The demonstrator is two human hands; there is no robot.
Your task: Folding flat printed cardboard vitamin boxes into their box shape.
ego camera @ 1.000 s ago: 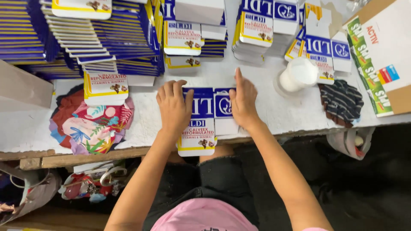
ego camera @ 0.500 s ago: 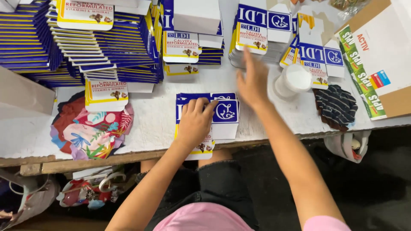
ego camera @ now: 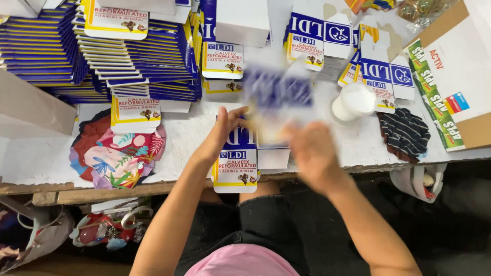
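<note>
I make this the pick-up step: a flat blue-and-white carton blank (ego camera: 276, 94) is in the air over the table's middle, smeared by motion, pinched between my left hand (ego camera: 225, 130) and right hand (ego camera: 307, 148) — I can't tell how tightly. Next it wants squaring over the printed carton (ego camera: 236, 168) lying at the white table's (ego camera: 41, 158) edge. Thin glossy card, stacked blanks (ego camera: 46, 51) left — a white cup (ego camera: 353, 102) right.

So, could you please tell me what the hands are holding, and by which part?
Both hands lift a blurred blue-and-white flat carton by its lower edge; exact finger placement cannot be told.
</note>
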